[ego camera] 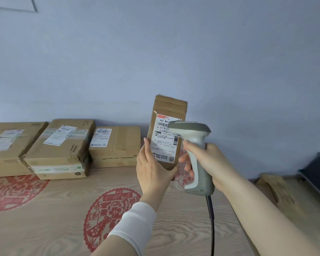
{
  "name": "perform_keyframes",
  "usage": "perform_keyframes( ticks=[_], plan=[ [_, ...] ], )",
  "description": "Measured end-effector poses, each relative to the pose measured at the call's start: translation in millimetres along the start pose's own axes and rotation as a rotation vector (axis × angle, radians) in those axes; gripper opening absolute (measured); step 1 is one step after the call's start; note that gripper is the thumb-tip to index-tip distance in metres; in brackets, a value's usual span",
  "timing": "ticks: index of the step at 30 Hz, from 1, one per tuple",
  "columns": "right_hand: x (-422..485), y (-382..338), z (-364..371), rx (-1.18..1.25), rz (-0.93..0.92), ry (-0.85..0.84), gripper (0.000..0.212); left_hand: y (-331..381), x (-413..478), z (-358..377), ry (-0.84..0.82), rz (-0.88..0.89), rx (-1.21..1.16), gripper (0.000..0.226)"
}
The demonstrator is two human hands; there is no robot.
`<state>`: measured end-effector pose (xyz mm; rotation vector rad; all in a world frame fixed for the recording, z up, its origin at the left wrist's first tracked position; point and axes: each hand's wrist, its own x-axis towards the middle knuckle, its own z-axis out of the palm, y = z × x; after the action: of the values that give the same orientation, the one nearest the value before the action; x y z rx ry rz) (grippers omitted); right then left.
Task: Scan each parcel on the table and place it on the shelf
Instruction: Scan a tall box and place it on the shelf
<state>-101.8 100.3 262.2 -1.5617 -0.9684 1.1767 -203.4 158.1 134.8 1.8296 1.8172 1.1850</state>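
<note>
Head view: left hand point(151, 170) holds a small cardboard parcel point(167, 133) upright above the table point(44, 218), fingers wrapped round its lower end; right hand point(207, 163) grips the scanner point(194, 156). Parcel looks light and stiff, best held by its edges, clear of the label point(163, 141).

The left hand point(153, 169) is raised at mid-frame and grips the lower end of an upright parcel point(167, 108), thumb straight along its left edge. A white sleeve point(135, 224) covers that forearm. The right hand point(205, 161), forearm bare, is curled round a scanner point(190, 130) handle, index finger at the trigger.
</note>
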Motion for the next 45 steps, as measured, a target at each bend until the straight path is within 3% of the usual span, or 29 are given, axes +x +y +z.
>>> perform_keyframes(
  ticks=[17, 35, 45],
  plan=[
    [-67, -23, -24, -0.051, -0.083, 0.031, 0.035, 32, -40, -41, 0.033, 0.018, 0.027, 0.128],
    [-78, -29, -24, -0.114, -0.047, -0.006, 0.044, 40, -45, -59, 0.049, 0.015, 0.056, 0.128],
    [-78, -28, -28, 0.017, -0.109, -0.012, 0.029, 46, -45, -66, 0.05, -0.006, 0.044, 0.128]
  ],
)
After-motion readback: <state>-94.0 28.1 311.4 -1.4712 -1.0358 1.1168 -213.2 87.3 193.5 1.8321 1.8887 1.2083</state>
